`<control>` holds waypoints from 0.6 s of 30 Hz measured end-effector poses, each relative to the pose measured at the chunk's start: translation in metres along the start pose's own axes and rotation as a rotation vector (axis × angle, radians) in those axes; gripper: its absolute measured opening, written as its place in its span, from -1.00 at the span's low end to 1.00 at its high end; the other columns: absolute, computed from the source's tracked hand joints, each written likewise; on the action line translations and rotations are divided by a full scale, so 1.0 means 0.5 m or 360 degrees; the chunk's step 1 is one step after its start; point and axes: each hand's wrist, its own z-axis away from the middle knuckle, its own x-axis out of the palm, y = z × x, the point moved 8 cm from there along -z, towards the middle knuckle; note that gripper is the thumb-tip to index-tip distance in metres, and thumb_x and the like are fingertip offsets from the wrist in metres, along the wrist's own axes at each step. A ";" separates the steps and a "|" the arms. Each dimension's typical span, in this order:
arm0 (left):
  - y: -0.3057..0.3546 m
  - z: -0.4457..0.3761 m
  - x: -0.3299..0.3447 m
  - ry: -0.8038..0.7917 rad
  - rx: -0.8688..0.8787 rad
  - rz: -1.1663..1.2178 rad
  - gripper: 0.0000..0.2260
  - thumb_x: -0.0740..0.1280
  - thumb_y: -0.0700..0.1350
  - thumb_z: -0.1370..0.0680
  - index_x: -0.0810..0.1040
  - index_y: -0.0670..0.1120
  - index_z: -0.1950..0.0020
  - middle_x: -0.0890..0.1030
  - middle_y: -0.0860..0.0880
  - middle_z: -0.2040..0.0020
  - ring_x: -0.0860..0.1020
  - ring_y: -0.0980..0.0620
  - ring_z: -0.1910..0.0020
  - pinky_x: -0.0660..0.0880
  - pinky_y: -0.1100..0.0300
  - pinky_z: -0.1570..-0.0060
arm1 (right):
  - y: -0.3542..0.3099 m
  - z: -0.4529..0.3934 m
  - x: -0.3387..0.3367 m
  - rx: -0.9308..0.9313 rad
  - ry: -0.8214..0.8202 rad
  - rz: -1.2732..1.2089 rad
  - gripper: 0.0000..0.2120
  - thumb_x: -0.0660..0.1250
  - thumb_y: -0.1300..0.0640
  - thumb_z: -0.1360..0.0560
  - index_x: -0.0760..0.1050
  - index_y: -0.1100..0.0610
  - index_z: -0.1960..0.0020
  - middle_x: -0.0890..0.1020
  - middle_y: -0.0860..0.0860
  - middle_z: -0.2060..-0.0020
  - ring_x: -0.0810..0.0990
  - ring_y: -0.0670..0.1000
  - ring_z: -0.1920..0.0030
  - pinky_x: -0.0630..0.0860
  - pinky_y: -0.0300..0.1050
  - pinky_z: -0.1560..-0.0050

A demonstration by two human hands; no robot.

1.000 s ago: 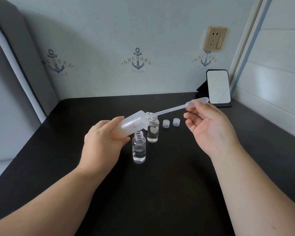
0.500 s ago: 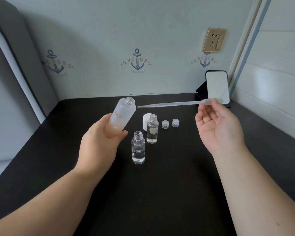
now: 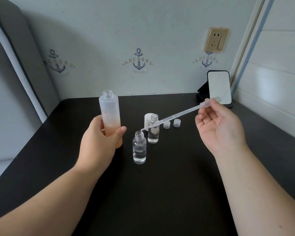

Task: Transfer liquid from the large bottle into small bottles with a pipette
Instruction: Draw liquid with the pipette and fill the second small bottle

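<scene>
Pipette [image 3: 179,114] bulb is pinched between the right hand's [image 3: 218,128] thumb and fingers [image 3: 205,116], its tip hanging just above the nearer small bottle [image 3: 139,148]. Left-hand [image 3: 99,142] fingers wrap the upright, uncapped large bottle [image 3: 110,114]. Both small bottles stand open on the black tabletop [image 3: 160,193] below an anchor-printed wall [image 3: 138,60].

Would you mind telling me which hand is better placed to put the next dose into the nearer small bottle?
Right. The right hand already holds the pipette, its tip just above and beside the nearer small bottle. The left hand is occupied holding the large bottle upright.
</scene>
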 end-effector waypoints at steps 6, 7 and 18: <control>0.025 0.020 -0.029 0.0151 0.0125 0.0250 -0.48 0.46 0.09 -0.48 0.37 0.21 -0.39 0.53 0.25 -0.20 0.56 0.23 -0.11 0.51 0.27 0.03 | 0.000 0.002 0.008 -0.0007 -0.0054 0.0059 -0.81 0.41 0.21 -0.54 0.70 0.18 0.24 0.66 0.05 0.25 0.61 -0.03 0.30 0.54 -0.22 0.25; 0.041 0.029 -0.046 0.0248 0.0242 0.0194 -0.47 0.42 0.03 -0.45 0.37 0.20 -0.39 0.51 0.24 -0.22 0.53 0.23 -0.11 0.47 0.30 0.00 | 0.000 0.002 0.009 -0.0007 -0.0061 0.0065 -0.81 0.41 0.21 -0.53 0.70 0.17 0.24 0.67 0.05 0.24 0.61 -0.03 0.29 0.54 -0.22 0.24; 0.097 0.084 0.040 -0.0504 0.0623 -0.0251 -0.57 0.33 0.35 -0.41 0.55 0.17 -0.18 0.59 0.30 0.04 0.57 0.24 0.05 0.46 0.43 0.13 | -0.001 0.002 0.016 -0.0030 -0.0131 0.0108 -0.82 0.42 0.18 -0.51 0.71 0.14 0.24 0.67 0.03 0.24 0.62 -0.04 0.28 0.55 -0.22 0.23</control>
